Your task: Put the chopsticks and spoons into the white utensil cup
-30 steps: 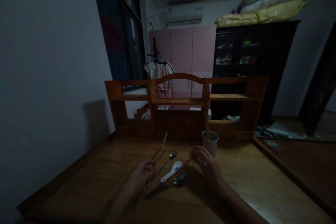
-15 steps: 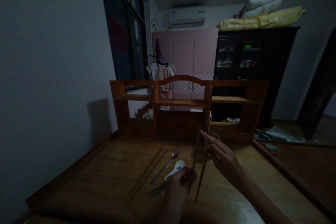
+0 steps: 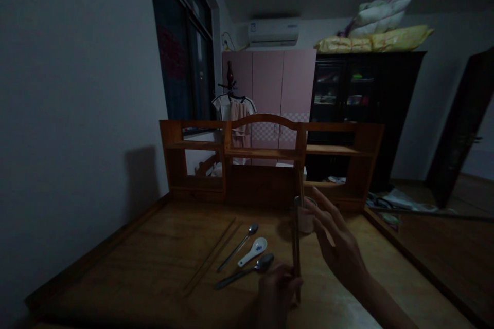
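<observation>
A pair of wooden chopsticks point(image 3: 296, 241) stands nearly upright and close together above the table. Near their lower part my left hand point(image 3: 278, 288) is closed around them. My right hand point(image 3: 341, 247) is at their upper part, fingers stretched and apart; whether a fingertip touches them I cannot tell. Behind them is a clear glass point(image 3: 307, 222), partly hidden by the fingers. Left of my hands lie a metal spoon point(image 3: 247, 271), a white ceramic spoon point(image 3: 253, 252) with a blue mark, and a longer metal spoon point(image 3: 238, 247). Further left, another thin chopstick point(image 3: 211, 252) lies slanted beside a dark parallel line.
The wooden table point(image 3: 135, 267) has a raised rim and a shelf unit point(image 3: 262, 153) along its back. A wall point(image 3: 77, 113) borders the left side. Beyond stand a pink wardrobe point(image 3: 266, 82), a dark cabinet point(image 3: 401, 108) and clothes point(image 3: 239, 113) on a rack.
The chopsticks, apart before with one in each hand, are now together in my left hand. My right hand's fingers have spread. My left hand moved right, uncovering the nearest metal spoon.
</observation>
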`<action>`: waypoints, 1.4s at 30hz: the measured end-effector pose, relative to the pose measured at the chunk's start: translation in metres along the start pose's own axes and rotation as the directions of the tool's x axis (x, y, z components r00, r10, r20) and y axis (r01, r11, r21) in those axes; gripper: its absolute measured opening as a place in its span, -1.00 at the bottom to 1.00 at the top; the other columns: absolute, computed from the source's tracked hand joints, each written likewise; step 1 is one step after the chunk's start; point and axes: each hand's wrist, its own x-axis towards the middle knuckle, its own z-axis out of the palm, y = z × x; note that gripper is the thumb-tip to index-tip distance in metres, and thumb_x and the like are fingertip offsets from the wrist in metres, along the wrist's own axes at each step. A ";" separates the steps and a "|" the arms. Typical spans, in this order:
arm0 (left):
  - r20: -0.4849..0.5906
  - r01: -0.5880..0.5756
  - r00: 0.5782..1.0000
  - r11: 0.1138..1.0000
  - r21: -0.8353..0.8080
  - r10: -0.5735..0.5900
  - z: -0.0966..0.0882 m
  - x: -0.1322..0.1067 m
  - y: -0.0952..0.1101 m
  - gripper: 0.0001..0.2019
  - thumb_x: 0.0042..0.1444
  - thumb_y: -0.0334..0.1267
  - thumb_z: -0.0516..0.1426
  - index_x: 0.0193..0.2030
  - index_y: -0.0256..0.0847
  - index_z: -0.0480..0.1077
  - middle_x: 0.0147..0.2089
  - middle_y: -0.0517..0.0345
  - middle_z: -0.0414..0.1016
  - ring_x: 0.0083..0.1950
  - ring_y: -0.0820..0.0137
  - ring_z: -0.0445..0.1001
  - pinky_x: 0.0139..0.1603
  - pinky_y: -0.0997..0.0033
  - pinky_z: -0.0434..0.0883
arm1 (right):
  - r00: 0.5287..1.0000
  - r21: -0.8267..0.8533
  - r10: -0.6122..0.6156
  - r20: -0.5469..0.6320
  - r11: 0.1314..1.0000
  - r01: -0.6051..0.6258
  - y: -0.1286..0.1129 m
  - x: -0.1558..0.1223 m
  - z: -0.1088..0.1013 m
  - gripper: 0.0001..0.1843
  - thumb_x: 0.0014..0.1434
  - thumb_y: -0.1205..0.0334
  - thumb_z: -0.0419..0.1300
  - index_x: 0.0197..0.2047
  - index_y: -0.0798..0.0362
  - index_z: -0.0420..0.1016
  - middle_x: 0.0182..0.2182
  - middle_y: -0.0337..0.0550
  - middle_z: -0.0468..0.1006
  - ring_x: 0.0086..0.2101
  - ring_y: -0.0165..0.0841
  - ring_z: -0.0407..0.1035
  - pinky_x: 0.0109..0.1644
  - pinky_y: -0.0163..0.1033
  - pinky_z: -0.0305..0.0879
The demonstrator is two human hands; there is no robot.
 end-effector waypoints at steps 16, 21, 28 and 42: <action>0.091 0.051 0.994 0.989 0.136 -0.063 -0.005 -0.003 0.000 -0.72 -0.11 -0.12 0.25 -0.30 -0.26 0.61 -0.49 0.07 0.56 -0.47 0.35 0.46 -0.52 0.49 0.31 | 0.877 0.346 0.231 0.421 0.853 -0.391 -0.002 0.012 -0.007 -0.80 0.24 0.10 0.17 -0.26 0.06 0.48 -0.40 -0.19 0.46 -0.49 -0.45 0.31 -0.50 -0.38 0.27; 0.118 0.092 0.986 0.970 0.226 -0.121 -0.005 0.000 -0.014 -0.75 -0.05 -0.21 0.19 -0.24 -0.21 0.60 -0.37 0.07 0.60 -0.42 0.33 0.51 -0.57 0.55 0.30 | 0.859 0.334 0.222 0.461 0.854 -0.400 -0.005 0.017 -0.014 -0.78 0.26 0.10 0.15 -0.28 0.08 0.44 -0.42 -0.20 0.44 -0.48 -0.44 0.34 -0.47 -0.37 0.32; 0.040 -0.141 0.990 0.939 0.313 0.135 -0.006 0.002 -0.019 -0.81 -0.09 -0.28 0.24 -0.29 -0.16 0.62 -0.24 0.06 0.62 -0.21 0.24 0.55 -0.30 0.48 0.47 | 0.832 0.296 0.227 0.506 0.861 -0.415 -0.012 0.025 -0.020 -0.81 0.26 0.13 0.16 -0.25 0.09 0.44 -0.42 -0.22 0.44 -0.46 -0.43 0.37 -0.44 -0.36 0.36; 0.109 0.122 0.984 0.980 0.157 -0.140 -0.009 -0.002 -0.016 -0.76 -0.12 -0.25 0.23 -0.27 -0.23 0.61 -0.34 0.06 0.61 -0.41 0.37 0.48 -0.50 0.53 0.32 | 0.816 0.300 0.211 0.538 0.857 -0.420 -0.007 0.024 -0.017 -0.89 0.24 0.21 0.18 -0.26 0.08 0.42 -0.41 -0.24 0.44 -0.46 -0.45 0.38 -0.43 -0.38 0.38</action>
